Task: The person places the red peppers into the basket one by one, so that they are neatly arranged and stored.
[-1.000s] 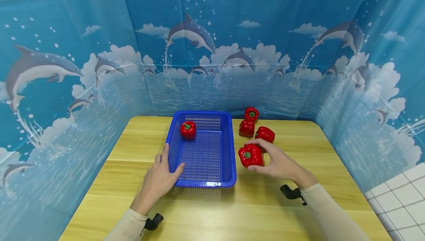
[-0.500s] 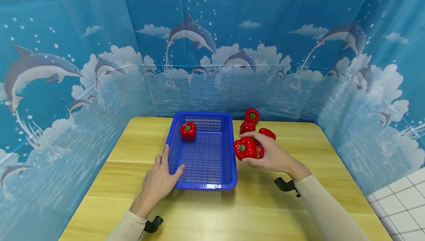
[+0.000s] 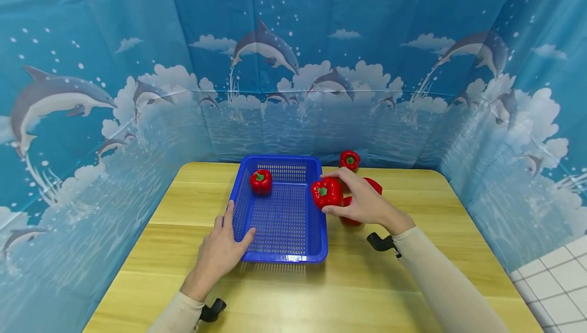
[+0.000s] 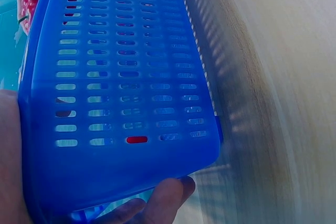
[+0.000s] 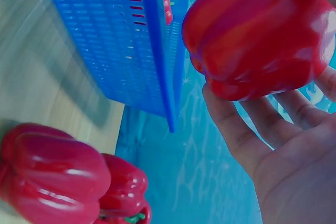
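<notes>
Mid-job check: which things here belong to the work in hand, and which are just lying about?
In play:
- right hand holding a red pepper over the basket's right rim
- blue basket, gripped by the left hand
- pepper in the basket
- loose peppers on the table

Lying about:
- dolphin backdrop
- wooden table

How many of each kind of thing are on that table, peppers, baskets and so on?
Red peppers: 5 (one in the right hand at, one in the basket, three on the table at)
Blue basket: 1, gripped by the left hand
Total: 6
</notes>
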Available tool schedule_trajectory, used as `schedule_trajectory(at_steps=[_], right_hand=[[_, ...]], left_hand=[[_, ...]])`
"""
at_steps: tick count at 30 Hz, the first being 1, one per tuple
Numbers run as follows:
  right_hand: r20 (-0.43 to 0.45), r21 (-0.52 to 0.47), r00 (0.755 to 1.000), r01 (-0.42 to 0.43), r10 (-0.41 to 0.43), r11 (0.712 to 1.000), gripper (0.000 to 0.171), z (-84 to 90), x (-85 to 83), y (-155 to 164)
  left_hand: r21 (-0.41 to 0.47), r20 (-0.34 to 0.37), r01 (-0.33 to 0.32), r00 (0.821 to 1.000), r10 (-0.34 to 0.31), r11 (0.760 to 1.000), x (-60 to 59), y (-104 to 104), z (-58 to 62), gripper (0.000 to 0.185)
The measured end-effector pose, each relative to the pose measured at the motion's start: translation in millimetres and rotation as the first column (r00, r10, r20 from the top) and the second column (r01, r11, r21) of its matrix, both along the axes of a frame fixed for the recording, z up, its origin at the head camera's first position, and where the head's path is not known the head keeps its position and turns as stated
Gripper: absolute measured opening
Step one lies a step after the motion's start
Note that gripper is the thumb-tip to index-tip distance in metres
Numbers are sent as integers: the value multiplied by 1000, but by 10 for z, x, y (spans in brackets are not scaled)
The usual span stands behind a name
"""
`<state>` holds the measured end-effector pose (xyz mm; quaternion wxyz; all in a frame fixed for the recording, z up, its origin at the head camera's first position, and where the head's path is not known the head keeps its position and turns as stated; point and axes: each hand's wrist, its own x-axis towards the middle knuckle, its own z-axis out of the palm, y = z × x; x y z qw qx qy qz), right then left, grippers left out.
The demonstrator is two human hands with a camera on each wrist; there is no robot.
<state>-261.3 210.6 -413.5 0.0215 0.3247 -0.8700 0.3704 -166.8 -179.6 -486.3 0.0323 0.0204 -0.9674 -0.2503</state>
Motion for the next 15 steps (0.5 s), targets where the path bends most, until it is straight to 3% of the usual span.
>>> schedule_trajectory(at_steps=[7, 15], right_hand=[[87, -24, 996, -29, 31, 999, 83, 45, -107, -150], [82, -17, 996, -16, 17, 1000, 80, 59, -229, -329]], left_hand=[[1, -7, -1, 1000, 1, 1000, -9, 2, -9, 109], [3, -8, 4, 1000, -4, 1000, -3, 5, 12, 108]])
